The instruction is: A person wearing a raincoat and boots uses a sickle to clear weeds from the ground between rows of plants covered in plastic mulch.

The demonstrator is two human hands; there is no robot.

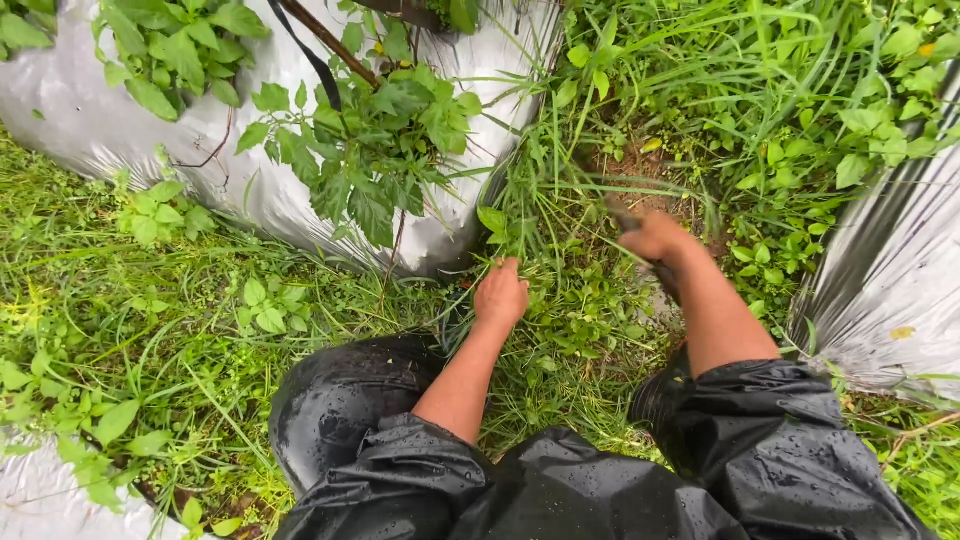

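Observation:
My left hand point(500, 293) is closed around a tuft of grass and weeds point(520, 225) at the foot of a silver plastic-covered bed point(120, 130). My right hand point(655, 238) grips the handle of a dark hand tool point(625, 220), its blade hidden among the grass blades near a patch of bare soil point(640, 170). Both arms come out of wet black rain sleeves. My knee in wet black rainwear point(340, 400) is bent at the lower centre.
A leafy green plant point(370, 150) grows out of the silver bed at the top. A second silver plastic sheet point(890, 270) runs along the right, another corner point(40, 500) at the lower left. Thick wet weeds cover the ground between them.

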